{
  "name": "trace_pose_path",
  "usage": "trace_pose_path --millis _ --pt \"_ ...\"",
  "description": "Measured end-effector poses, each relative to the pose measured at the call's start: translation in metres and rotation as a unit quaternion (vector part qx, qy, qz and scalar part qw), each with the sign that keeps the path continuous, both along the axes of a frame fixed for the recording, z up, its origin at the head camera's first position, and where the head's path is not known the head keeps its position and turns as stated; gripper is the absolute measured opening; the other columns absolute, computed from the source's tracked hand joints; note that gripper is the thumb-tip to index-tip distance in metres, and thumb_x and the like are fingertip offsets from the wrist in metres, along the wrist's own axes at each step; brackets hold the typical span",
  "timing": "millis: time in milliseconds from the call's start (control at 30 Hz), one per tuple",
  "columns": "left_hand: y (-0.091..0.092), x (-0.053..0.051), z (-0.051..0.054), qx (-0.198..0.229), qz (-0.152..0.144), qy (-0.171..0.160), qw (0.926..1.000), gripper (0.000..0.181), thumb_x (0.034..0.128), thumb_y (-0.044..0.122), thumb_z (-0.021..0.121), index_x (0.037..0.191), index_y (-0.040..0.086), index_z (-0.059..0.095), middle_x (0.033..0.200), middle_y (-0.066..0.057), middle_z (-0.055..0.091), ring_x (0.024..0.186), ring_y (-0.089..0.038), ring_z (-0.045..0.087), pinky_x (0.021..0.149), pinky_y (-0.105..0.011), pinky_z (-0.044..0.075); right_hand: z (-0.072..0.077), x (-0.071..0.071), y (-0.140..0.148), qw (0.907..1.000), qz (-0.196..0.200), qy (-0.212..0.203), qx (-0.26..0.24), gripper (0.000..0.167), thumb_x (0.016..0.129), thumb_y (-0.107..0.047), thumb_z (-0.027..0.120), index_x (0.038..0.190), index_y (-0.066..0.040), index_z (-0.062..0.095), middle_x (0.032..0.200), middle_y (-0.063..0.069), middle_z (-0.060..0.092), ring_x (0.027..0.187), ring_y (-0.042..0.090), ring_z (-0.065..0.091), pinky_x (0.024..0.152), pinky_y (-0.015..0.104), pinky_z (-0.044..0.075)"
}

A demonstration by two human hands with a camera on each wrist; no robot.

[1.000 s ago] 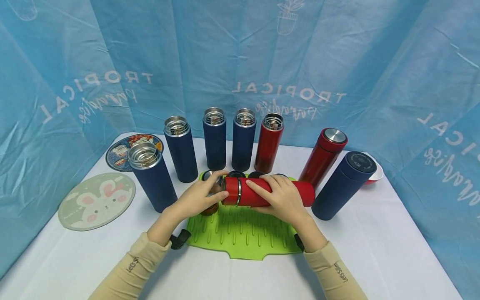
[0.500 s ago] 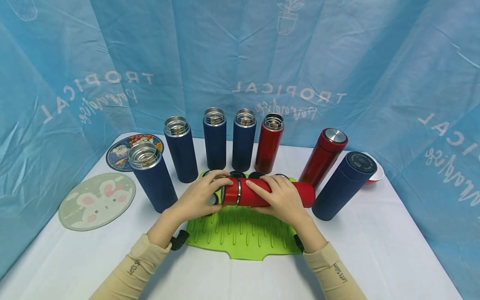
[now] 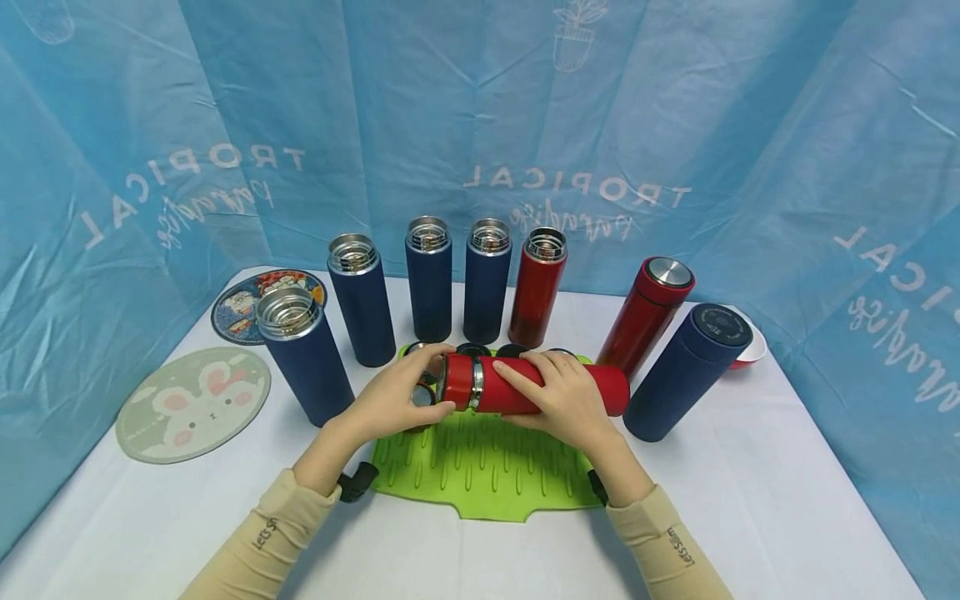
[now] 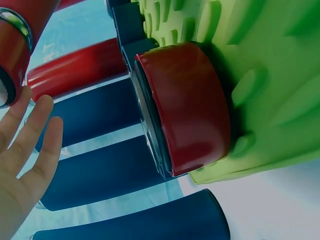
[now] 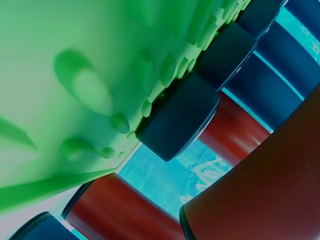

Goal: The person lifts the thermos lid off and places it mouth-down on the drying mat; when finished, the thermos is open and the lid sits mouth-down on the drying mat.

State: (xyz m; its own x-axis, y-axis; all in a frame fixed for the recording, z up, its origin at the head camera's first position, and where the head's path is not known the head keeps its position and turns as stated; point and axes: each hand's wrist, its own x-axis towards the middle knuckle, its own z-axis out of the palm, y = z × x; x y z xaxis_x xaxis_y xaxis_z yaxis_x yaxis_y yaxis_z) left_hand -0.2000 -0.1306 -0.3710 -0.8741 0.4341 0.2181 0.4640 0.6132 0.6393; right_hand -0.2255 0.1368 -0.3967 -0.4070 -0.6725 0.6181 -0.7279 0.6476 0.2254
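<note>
My right hand [image 3: 566, 396] grips the body of a red thermos [image 3: 613, 387], held sideways above a green ridged mat [image 3: 495, 467]. My left hand [image 3: 393, 392] holds the red lid [image 3: 455, 385] at the thermos's left end, thumb below and fingers behind. A silver band shows between lid and body. In the left wrist view, the left fingers [image 4: 40, 145] are fairly straight and spread beside the lid end; the thumb is out of sight there. A separate red lid [image 4: 190, 110] stands on the mat. The right wrist view shows the thermos body [image 5: 270, 185], but no hand.
Dark lids [image 5: 180, 115] line the mat's back edge. Behind stand lidless blue thermoses [image 3: 431, 292] and a lidless red one [image 3: 536, 300]. A lidded red thermos [image 3: 637, 325] and a lidded blue one [image 3: 678, 375] stand right. A rabbit placemat [image 3: 195, 404] lies left.
My left thumb has shifted down along the lid and its fingers have moved slightly left. The lid has moved a little left, and the silver band looks wider. The right hand keeps its place.
</note>
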Motion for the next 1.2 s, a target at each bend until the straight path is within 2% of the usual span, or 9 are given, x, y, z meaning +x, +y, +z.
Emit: trace_pose_path --millis 100,400,567,700,767,833,900,1067,1200 --pt "0.0 0.0 0.0 0.015 0.013 -0.015 0.9997 0.062 0.0817 0.033 0.067 0.135 0.015 0.04 0.109 -0.006 0.057 0.1 -0.025 0.056 0.08 -0.044 0.048 0.001 0.0 0.0 1.0 -0.002 0.0 -0.004 0.079 0.062 -0.049 0.08 0.132 -0.027 0.049 0.108 0.012 0.061 0.094 0.028 0.059 0.08 0.043 0.05" --pt "-0.004 0.001 -0.001 0.065 0.043 -0.019 0.9968 0.063 0.083 0.024 0.067 0.137 0.017 0.037 0.112 -0.01 0.053 0.095 -0.024 0.056 0.082 -0.046 0.048 0.005 -0.002 0.004 0.9988 -0.029 -0.007 -0.039 0.08 0.063 -0.046 0.081 0.133 -0.024 0.049 0.109 0.014 0.061 0.094 0.029 0.06 0.08 0.044 0.05" --pt "-0.007 0.002 -0.003 0.095 0.044 -0.014 0.9944 0.066 0.0796 0.021 0.071 0.137 0.02 0.038 0.119 -0.011 0.046 0.1 -0.025 0.054 0.085 -0.044 0.048 0.012 -0.004 0.004 0.9916 -0.048 -0.003 -0.12 0.081 0.062 -0.039 0.084 0.132 -0.02 0.049 0.109 0.015 0.06 0.093 0.031 0.059 0.079 0.045 0.05" --pt "-0.006 0.001 -0.008 0.104 0.032 -0.006 0.994 0.068 0.0764 0.018 0.074 0.136 0.02 0.043 0.117 -0.01 0.043 0.104 -0.026 0.052 0.086 -0.043 0.049 0.019 -0.003 0.002 0.9753 -0.066 -0.025 -0.209 0.088 0.057 -0.032 0.087 0.132 -0.013 0.045 0.112 0.017 0.059 0.097 0.033 0.058 0.08 0.047 0.048" --pt "-0.005 0.002 -0.009 0.104 0.028 -0.003 0.9941 0.068 0.0754 0.016 0.074 0.136 0.02 0.044 0.117 -0.009 0.043 0.104 -0.026 0.052 0.086 -0.044 0.049 0.023 -0.003 0.0 0.9618 -0.079 -0.05 -0.258 0.092 0.057 -0.028 0.088 0.133 -0.009 0.041 0.116 0.018 0.057 0.101 0.034 0.056 0.082 0.049 0.047" --pt "-0.004 0.002 -0.011 0.1 0.025 0.002 0.9947 0.07 0.0745 0.017 0.075 0.137 0.02 0.043 0.117 -0.009 0.043 0.104 -0.025 0.052 0.085 -0.044 0.049 0.027 -0.002 -0.001 0.9434 -0.09 -0.082 -0.308 0.093 0.059 -0.024 0.088 0.136 -0.008 0.038 0.121 0.018 0.055 0.106 0.034 0.053 0.085 0.05 0.045" --pt "-0.003 0.003 -0.013 0.096 0.026 0.006 0.995 0.072 0.073 0.017 0.075 0.137 0.017 0.042 0.119 -0.009 0.044 0.104 -0.024 0.052 0.085 -0.042 0.049 0.031 -0.003 -0.002 0.9204 -0.097 -0.113 -0.361 0.092 0.062 -0.022 0.086 0.138 -0.009 0.037 0.126 0.016 0.052 0.111 0.032 0.05 0.088 0.051 0.043" --pt "0.003 0.004 -0.019 0.081 0.036 0.003 0.9961 0.073 0.0702 0.019 0.077 0.133 0.01 0.041 0.121 -0.008 0.044 0.103 -0.021 0.052 0.084 -0.037 0.049 0.042 -0.013 -0.002 0.8517 -0.076 -0.169 -0.49 0.083 0.069 -0.017 0.082 0.139 -0.015 0.036 0.132 0.008 0.047 0.118 0.022 0.045 0.095 0.048 0.039" --pt "0.007 0.006 -0.023 0.054 0.051 -0.004 0.9972 0.072 0.0695 0.024 0.077 0.132 0.01 0.045 0.119 -0.005 0.044 0.1 -0.021 0.054 0.082 -0.038 0.049 0.047 -0.025 0.0 0.8071 -0.048 -0.197 -0.555 0.079 0.073 -0.018 0.079 0.138 -0.017 0.034 0.132 0.002 0.047 0.119 0.015 0.045 0.096 0.044 0.039"
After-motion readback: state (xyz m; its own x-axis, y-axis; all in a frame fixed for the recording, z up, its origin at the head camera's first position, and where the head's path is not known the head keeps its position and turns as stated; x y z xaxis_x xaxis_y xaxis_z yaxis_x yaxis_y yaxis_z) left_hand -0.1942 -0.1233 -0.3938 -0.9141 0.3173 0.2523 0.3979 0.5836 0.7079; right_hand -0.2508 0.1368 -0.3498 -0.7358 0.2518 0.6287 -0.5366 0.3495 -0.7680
